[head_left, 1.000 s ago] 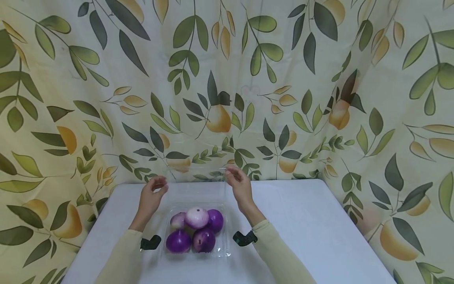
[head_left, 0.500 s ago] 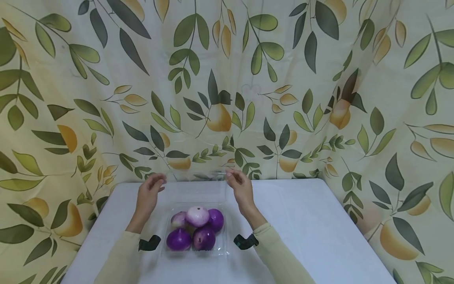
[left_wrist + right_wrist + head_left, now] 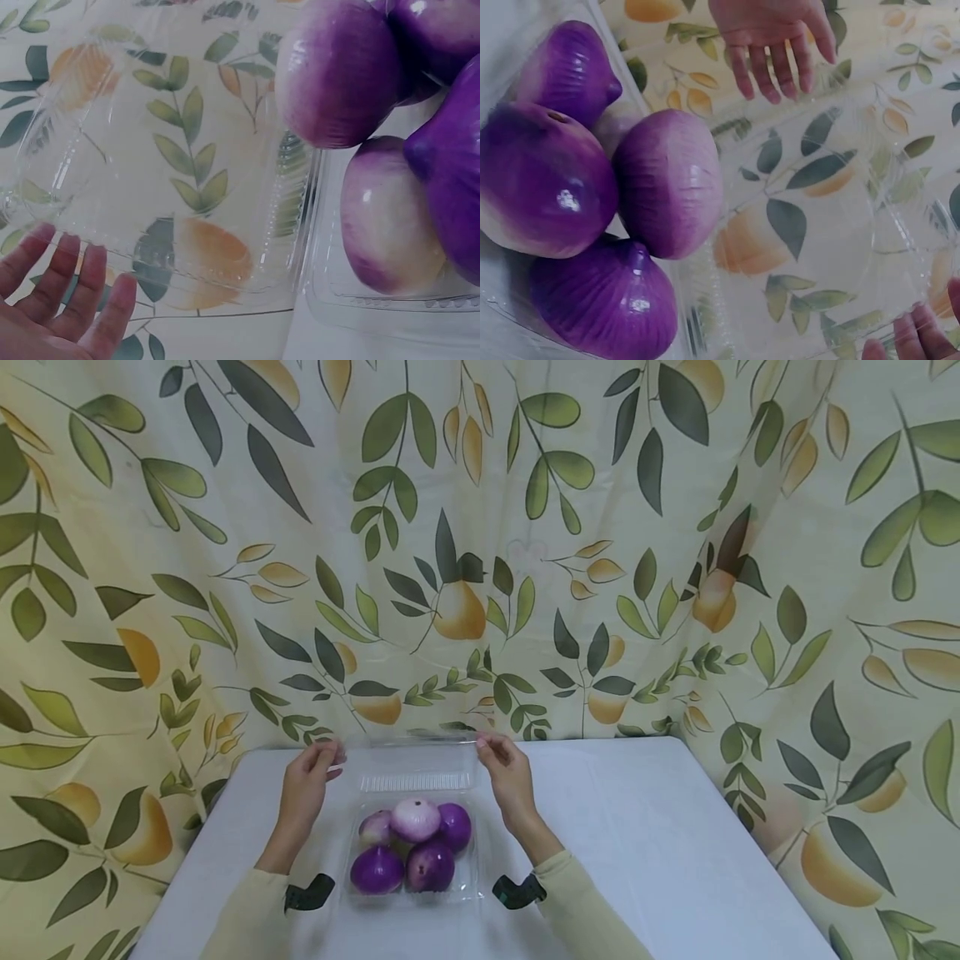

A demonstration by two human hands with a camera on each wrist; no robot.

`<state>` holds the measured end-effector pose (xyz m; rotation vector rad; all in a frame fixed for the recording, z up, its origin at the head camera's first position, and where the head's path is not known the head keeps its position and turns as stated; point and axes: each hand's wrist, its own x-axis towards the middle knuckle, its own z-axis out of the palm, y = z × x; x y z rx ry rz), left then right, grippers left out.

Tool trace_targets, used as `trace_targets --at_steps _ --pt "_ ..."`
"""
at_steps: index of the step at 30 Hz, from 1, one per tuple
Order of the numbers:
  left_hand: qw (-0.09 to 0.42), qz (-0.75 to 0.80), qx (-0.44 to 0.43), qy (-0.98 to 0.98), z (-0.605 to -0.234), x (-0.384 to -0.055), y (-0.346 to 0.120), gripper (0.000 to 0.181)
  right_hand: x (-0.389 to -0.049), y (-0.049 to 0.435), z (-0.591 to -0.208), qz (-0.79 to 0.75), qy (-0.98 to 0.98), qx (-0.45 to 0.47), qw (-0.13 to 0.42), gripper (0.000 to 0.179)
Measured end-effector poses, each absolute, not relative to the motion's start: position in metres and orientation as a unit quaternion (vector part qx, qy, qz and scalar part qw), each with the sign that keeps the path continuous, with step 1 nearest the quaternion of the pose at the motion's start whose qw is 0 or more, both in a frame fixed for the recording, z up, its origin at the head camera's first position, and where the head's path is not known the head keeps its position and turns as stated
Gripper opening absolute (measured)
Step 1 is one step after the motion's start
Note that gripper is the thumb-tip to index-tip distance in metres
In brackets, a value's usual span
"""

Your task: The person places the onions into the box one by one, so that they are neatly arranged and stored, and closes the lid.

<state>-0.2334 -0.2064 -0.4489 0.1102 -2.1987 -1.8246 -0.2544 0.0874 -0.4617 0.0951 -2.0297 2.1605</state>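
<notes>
A clear plastic clamshell container (image 3: 477,852) sits on the table with several purple onions (image 3: 431,866) in its base. Its transparent lid (image 3: 417,764) stands raised behind them, hinged along the far side. At the lid's right corner my right hand (image 3: 510,781) pinches the edge between thumb and fingertips. My left hand (image 3: 302,793) is beside the lid's left edge; in the left wrist view its fingers (image 3: 91,274) are extended, close to the rim, and contact cannot be told. The right wrist view shows the left hand (image 3: 776,37) with straight fingers, and right fingertips (image 3: 911,334) at the lid's edge.
A white-covered table (image 3: 622,827) extends on both sides of the container. A leaf-and-fruit patterned curtain (image 3: 480,568) hangs directly behind it and along the sides. A dark device (image 3: 309,893) is on the left wrist, another (image 3: 517,891) on the right.
The lid's top edge has come lower in the head view. My left hand has shifted left, away from the lid, its fingers loosening. The right hand has dropped slightly with the lid; the onions stay put.
</notes>
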Motion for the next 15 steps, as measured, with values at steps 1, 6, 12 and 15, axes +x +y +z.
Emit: trace_targets --at_steps 1,6,12,15 --pt "0.14 -0.629 0.041 -0.763 -0.449 -0.232 -0.206 0.037 -0.253 0.087 -0.463 0.724 -0.683 0.034 0.087 0.03" --pt "0.14 -0.622 0.041 -0.769 -0.452 -0.227 -0.205 0.037 -0.249 0.088 -0.467 0.728 -0.679 0.041 0.088 0.033" --pt "0.155 -0.635 0.026 -0.757 -0.455 -0.221 -0.205 0.034 -0.244 0.088 -0.467 0.731 -0.675 0.046 0.092 0.031" --pt "0.156 -0.644 0.023 -0.749 -0.456 -0.218 -0.203 0.032 -0.24 0.089 -0.468 0.729 -0.678 0.039 0.092 0.026"
